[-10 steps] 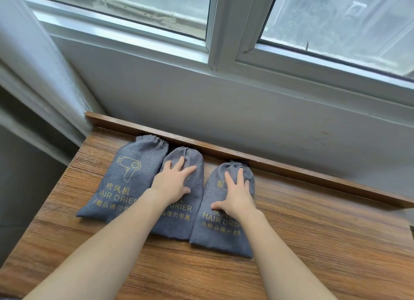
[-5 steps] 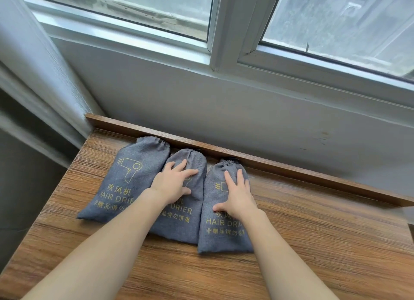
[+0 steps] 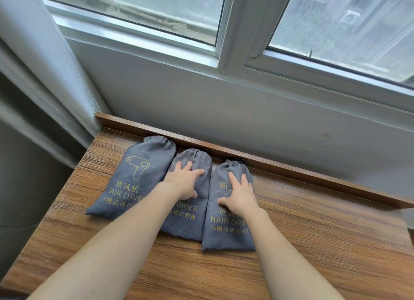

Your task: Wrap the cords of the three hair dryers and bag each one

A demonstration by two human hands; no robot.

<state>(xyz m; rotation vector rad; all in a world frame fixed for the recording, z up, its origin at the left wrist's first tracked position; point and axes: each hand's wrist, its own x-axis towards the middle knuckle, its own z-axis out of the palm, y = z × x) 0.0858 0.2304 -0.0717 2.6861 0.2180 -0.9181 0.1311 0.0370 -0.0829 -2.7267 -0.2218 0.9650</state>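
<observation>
Three grey drawstring bags printed "HAIR DRIER" lie side by side on the wooden table (image 3: 313, 243), their drawn mouths toward the back rail. The left bag (image 3: 136, 178) lies untouched. My left hand (image 3: 182, 182) rests flat on the middle bag (image 3: 190, 219), fingers spread. My right hand (image 3: 239, 195) lies flat on the right bag (image 3: 226, 232), fingers apart. All the bags bulge as if filled; the hair dryers and cords are hidden inside.
A raised wooden rail (image 3: 291, 169) runs along the table's back edge below a grey wall and a window (image 3: 235, 31). The table's left edge drops off beside a grey wall corner (image 3: 44, 64).
The right bag has swung straighter, its lower end moving right and its mouth closer to the rail. Both hands stay flat on their bags.
</observation>
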